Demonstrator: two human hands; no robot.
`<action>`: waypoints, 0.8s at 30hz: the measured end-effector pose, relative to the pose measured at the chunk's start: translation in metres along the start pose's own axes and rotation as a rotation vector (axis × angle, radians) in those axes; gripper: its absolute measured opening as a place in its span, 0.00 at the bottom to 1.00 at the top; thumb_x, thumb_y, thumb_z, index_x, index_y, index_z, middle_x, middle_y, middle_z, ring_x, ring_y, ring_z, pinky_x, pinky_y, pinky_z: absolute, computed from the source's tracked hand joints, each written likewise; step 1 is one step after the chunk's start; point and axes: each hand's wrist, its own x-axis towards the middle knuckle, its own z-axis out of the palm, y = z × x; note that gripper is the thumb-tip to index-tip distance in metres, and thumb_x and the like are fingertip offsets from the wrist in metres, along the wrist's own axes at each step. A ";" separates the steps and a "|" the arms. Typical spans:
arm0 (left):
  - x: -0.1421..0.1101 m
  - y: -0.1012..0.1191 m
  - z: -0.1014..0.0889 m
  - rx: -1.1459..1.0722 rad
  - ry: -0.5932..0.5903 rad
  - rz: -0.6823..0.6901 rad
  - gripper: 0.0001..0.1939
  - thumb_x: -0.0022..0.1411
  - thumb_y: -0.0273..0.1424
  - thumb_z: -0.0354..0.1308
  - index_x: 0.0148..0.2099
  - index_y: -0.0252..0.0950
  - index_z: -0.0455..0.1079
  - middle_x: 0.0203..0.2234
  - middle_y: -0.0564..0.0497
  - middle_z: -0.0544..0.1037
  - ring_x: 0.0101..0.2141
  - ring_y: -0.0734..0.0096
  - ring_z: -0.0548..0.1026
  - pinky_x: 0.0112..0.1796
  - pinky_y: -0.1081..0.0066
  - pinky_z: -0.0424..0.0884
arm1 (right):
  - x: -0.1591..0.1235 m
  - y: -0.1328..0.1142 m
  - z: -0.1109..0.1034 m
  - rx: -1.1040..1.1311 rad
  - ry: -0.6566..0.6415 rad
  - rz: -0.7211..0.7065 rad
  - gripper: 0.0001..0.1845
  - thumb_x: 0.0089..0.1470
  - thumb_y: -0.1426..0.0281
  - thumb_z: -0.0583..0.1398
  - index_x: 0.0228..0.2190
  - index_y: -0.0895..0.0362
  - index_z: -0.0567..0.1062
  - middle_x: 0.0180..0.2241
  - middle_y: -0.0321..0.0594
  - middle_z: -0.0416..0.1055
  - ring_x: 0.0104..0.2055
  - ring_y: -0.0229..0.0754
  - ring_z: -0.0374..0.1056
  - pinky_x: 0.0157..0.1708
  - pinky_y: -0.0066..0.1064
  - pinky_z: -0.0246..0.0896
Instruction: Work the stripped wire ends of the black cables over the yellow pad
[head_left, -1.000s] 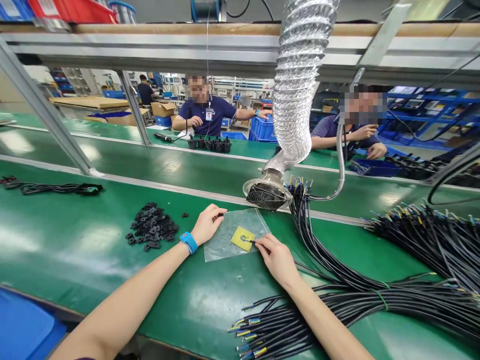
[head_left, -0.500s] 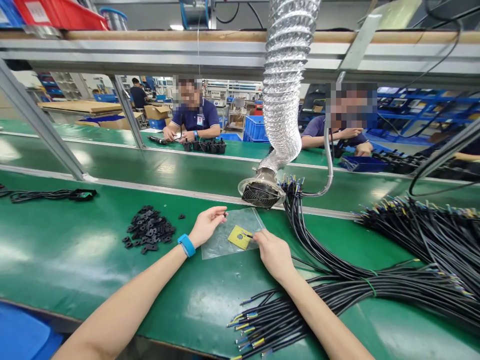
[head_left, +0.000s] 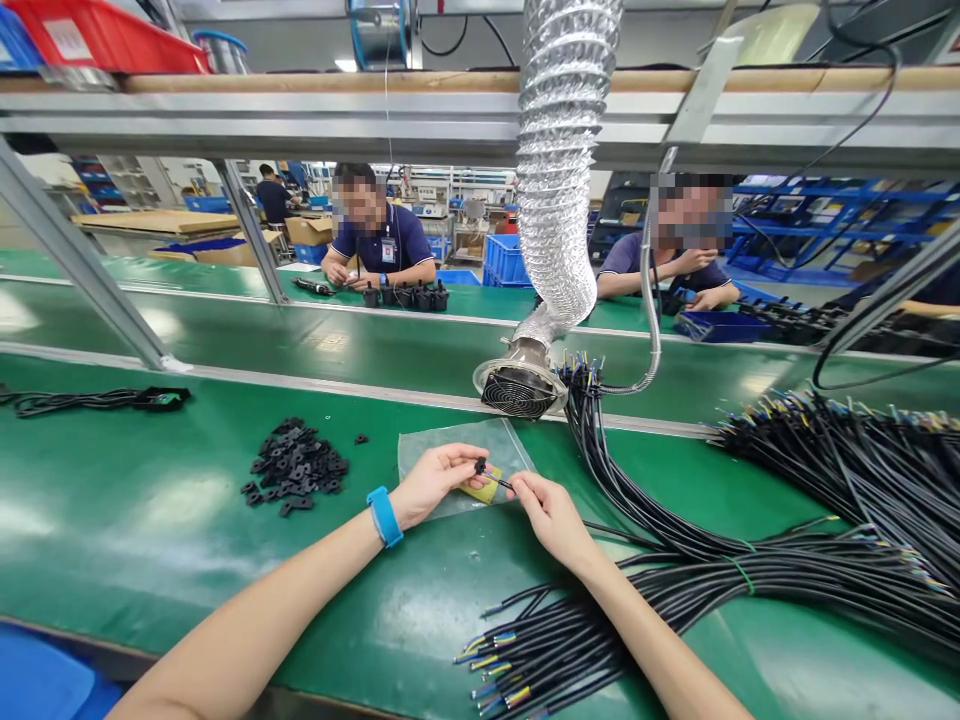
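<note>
Between the thumb and fingers of my left hand (head_left: 435, 482) is a small black plastic part (head_left: 481, 466). My right hand (head_left: 549, 515) pinches a black cable (head_left: 504, 484) close to its stripped end, whose thin wires point left at the part. Whether the wires have entered the part I cannot tell. Beneath both hands lies a clear zip bag (head_left: 420, 450), with a yellow square pad (head_left: 486, 490) on it, partly covered by my left fingers. Left of my hands is a pile of small black plastic parts (head_left: 296, 465).
A fume extractor fan (head_left: 523, 392) hangs beyond my hands on a silver duct (head_left: 559, 160). Bundled black cables (head_left: 675, 580) spread over the right of the green bench (head_left: 135, 520). Two co-workers (head_left: 382, 235) sit across the bench. A coiled cable (head_left: 82, 398) lies far left.
My left hand has moved right and down, bringing the black part to the cable end. My right hand still grips the cable, its wire end now lifted off the yellow pad.
</note>
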 end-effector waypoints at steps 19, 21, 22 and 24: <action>-0.006 0.005 0.007 0.107 -0.029 0.044 0.22 0.51 0.37 0.69 0.46 0.32 0.74 0.41 0.41 0.80 0.38 0.63 0.79 0.44 0.63 0.74 | 0.002 0.000 0.002 0.060 0.055 0.050 0.26 0.61 0.53 0.46 0.23 0.57 0.69 0.22 0.36 0.65 0.25 0.39 0.60 0.28 0.28 0.54; -0.006 0.004 0.008 0.139 -0.016 0.058 0.21 0.50 0.35 0.70 0.45 0.32 0.74 0.40 0.41 0.80 0.38 0.62 0.79 0.44 0.63 0.74 | 0.002 0.000 0.002 0.037 0.058 0.039 0.26 0.62 0.53 0.46 0.23 0.57 0.69 0.22 0.36 0.66 0.25 0.39 0.61 0.28 0.28 0.55; -0.006 0.003 0.009 0.161 -0.008 0.068 0.21 0.49 0.34 0.70 0.45 0.32 0.74 0.40 0.42 0.80 0.38 0.63 0.79 0.44 0.63 0.74 | 0.002 0.000 0.002 0.027 0.060 0.034 0.27 0.62 0.52 0.46 0.23 0.57 0.69 0.22 0.36 0.66 0.24 0.39 0.61 0.27 0.28 0.55; -0.005 0.001 0.009 0.205 0.010 0.092 0.20 0.49 0.34 0.70 0.43 0.32 0.74 0.37 0.43 0.81 0.36 0.64 0.79 0.43 0.64 0.74 | 0.002 0.001 0.003 0.013 0.055 0.026 0.28 0.62 0.51 0.46 0.23 0.56 0.70 0.22 0.37 0.67 0.24 0.40 0.62 0.27 0.28 0.56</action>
